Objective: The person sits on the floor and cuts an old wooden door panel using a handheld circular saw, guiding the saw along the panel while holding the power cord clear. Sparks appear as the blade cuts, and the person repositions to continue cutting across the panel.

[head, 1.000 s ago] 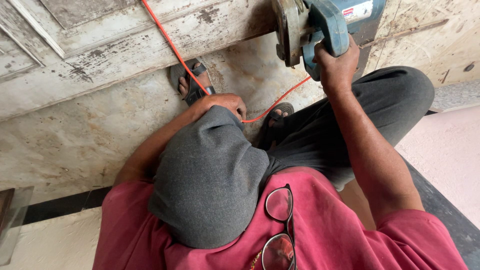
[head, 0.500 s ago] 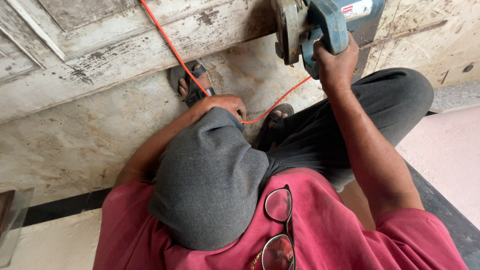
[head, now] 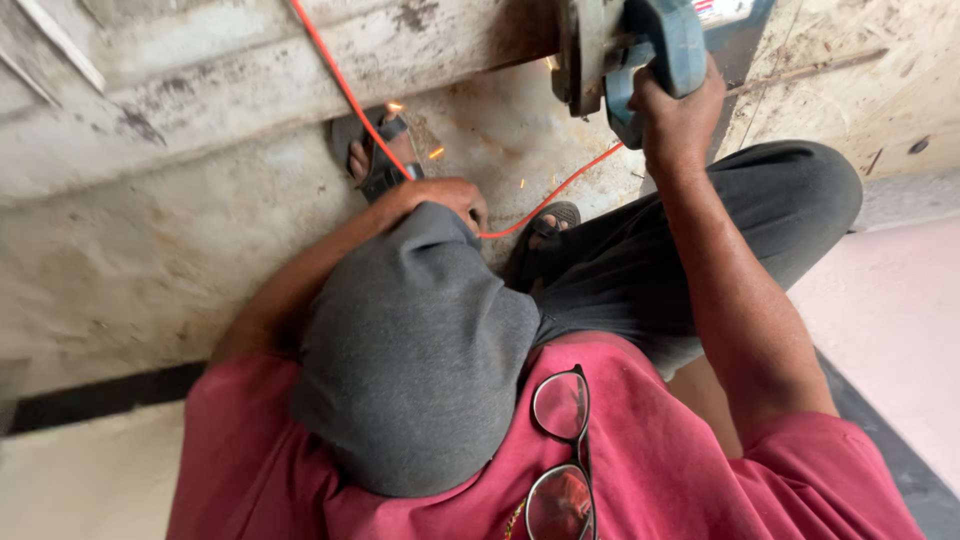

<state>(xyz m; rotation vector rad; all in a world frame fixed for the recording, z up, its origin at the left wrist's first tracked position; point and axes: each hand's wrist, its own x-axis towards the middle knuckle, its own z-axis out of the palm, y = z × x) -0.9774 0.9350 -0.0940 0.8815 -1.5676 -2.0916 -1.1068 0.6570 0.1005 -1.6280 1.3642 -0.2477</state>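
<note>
The handle of a blue power cutter (head: 660,50) is gripped by the right hand (head: 680,105), with the fingers closed tightly around it. The tool is held at the top of the view, against a worn wooden board (head: 250,90), and small sparks (head: 435,152) are seen below it. The left hand (head: 440,198) is laid on the raised grey-clad knee (head: 420,330); nothing is held in it. An orange cable (head: 345,85) is passed just beside that hand, over a sandalled foot (head: 375,155).
</note>
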